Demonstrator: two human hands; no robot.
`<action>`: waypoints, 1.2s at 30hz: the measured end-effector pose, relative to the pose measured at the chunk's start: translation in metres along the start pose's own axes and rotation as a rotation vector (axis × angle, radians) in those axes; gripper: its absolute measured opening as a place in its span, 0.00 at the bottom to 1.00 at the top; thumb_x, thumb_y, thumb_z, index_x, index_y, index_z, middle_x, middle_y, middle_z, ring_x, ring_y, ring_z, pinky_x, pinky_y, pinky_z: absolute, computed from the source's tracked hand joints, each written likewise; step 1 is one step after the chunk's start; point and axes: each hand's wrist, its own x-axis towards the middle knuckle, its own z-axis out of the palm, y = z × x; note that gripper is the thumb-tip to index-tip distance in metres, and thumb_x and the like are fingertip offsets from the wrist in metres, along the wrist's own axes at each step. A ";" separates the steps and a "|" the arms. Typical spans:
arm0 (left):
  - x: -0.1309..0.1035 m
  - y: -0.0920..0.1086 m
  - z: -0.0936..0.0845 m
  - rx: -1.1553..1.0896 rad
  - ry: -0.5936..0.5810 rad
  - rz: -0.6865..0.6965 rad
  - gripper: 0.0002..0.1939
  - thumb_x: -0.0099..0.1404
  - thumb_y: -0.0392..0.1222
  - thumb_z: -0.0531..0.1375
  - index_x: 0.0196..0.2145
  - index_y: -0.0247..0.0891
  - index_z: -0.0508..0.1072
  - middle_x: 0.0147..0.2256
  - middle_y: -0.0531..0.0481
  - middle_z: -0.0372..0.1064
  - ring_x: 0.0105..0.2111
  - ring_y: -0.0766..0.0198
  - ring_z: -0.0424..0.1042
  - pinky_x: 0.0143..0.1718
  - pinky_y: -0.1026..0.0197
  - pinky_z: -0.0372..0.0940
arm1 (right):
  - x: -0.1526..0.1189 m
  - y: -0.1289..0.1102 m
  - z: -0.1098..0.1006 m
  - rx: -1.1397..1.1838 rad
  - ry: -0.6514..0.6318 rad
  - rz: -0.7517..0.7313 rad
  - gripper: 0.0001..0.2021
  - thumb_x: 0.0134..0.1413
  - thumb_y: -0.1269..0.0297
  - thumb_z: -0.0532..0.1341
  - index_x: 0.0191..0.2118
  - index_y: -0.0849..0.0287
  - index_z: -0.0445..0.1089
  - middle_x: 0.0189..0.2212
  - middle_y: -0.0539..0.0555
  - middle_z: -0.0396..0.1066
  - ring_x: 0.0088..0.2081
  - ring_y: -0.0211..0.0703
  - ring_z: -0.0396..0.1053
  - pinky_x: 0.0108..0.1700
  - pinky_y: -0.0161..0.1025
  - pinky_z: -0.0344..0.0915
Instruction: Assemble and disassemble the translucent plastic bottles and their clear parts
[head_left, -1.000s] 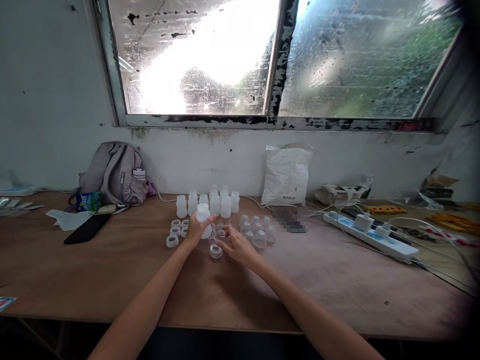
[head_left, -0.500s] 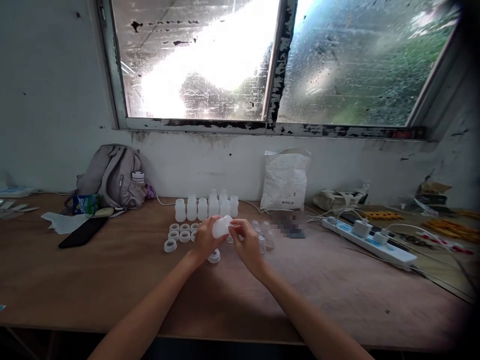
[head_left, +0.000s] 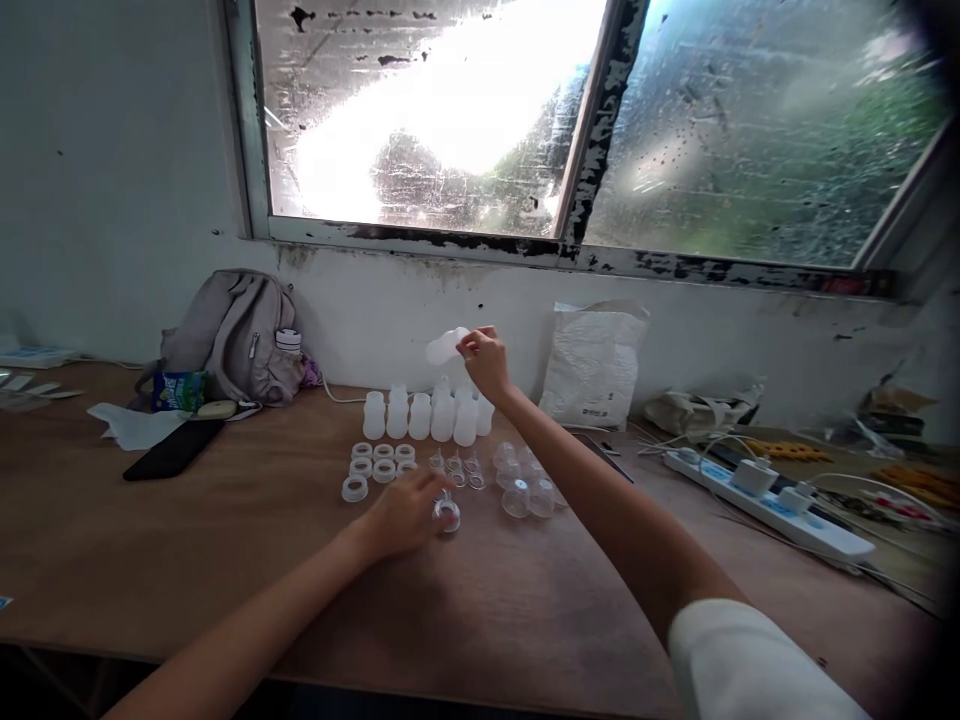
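Observation:
My right hand [head_left: 486, 362] is raised above the table and grips a small white plastic bottle [head_left: 445, 347], tilted sideways, over a row of several upright white bottles [head_left: 420, 414]. My left hand [head_left: 406, 510] rests low on the table, its fingertips on a small clear nipple piece [head_left: 448, 516]. Left of it lie several white screw rings [head_left: 373, 464]. More clear nipple pieces [head_left: 457, 467] stand behind, and clear dome caps [head_left: 525, 487] sit to the right.
A grey backpack [head_left: 236, 338], a black phone [head_left: 172, 449], a tissue [head_left: 133, 424] and a snack pack [head_left: 177, 389] lie at the left. A white plastic bag [head_left: 592, 365] leans on the wall. A power strip [head_left: 772, 497] with cables lies at the right on the wooden table [head_left: 225, 560].
The bottle passed from my left hand to my right, which lifted it above the bottle row. My left hand dropped to the clear piece on the table. The view shifted slightly.

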 end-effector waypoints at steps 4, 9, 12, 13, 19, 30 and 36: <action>-0.015 -0.004 0.018 0.077 -0.146 -0.007 0.18 0.56 0.48 0.56 0.44 0.42 0.65 0.51 0.43 0.56 0.48 0.51 0.58 0.49 0.49 0.53 | 0.030 0.001 0.049 -0.244 -0.193 0.048 0.10 0.55 0.69 0.49 0.38 0.63 0.67 0.43 0.59 0.59 0.38 0.40 0.64 0.39 0.37 0.56; -0.016 -0.016 0.013 0.056 -0.208 -0.025 0.11 0.60 0.39 0.51 0.42 0.42 0.65 0.46 0.46 0.62 0.44 0.57 0.62 0.46 0.55 0.57 | 0.040 0.009 0.094 -0.334 -0.322 0.043 0.07 0.51 0.71 0.54 0.32 0.60 0.70 0.36 0.58 0.67 0.43 0.48 0.59 0.43 0.45 0.49; -0.019 -0.022 0.004 0.009 -0.230 -0.062 0.14 0.59 0.39 0.53 0.45 0.42 0.62 0.44 0.47 0.63 0.44 0.57 0.61 0.45 0.55 0.57 | 0.039 0.018 0.112 -0.374 -0.409 0.033 0.06 0.49 0.70 0.56 0.30 0.60 0.71 0.34 0.59 0.69 0.46 0.51 0.56 0.44 0.47 0.46; -0.020 -0.024 0.002 -0.015 -0.227 -0.089 0.17 0.58 0.40 0.54 0.46 0.42 0.61 0.44 0.47 0.63 0.44 0.57 0.61 0.45 0.55 0.57 | 0.038 0.021 0.117 -0.383 -0.439 0.029 0.05 0.49 0.69 0.57 0.30 0.60 0.71 0.34 0.59 0.69 0.46 0.51 0.56 0.44 0.48 0.46; -0.024 -0.034 0.004 -0.186 -0.214 -0.226 0.32 0.54 0.40 0.58 0.55 0.48 0.49 0.46 0.48 0.61 0.45 0.58 0.60 0.47 0.55 0.56 | 0.035 0.037 0.140 -0.413 -0.577 -0.002 0.04 0.46 0.67 0.60 0.28 0.59 0.71 0.31 0.59 0.70 0.45 0.52 0.57 0.46 0.51 0.44; -0.027 -0.047 0.005 -0.394 -0.313 -0.376 0.40 0.51 0.45 0.61 0.57 0.49 0.44 0.52 0.46 0.56 0.50 0.56 0.57 0.51 0.53 0.54 | 0.043 0.036 0.135 -0.407 -0.711 0.020 0.03 0.44 0.70 0.60 0.24 0.60 0.71 0.28 0.59 0.69 0.43 0.52 0.59 0.45 0.53 0.46; -0.029 -0.044 0.001 -0.415 -0.288 -0.448 0.23 0.57 0.48 0.55 0.51 0.48 0.59 0.56 0.50 0.50 0.53 0.58 0.54 0.53 0.56 0.51 | 0.039 0.032 0.125 -0.353 -0.688 0.022 0.07 0.47 0.68 0.56 0.26 0.59 0.72 0.28 0.57 0.70 0.42 0.50 0.61 0.45 0.50 0.47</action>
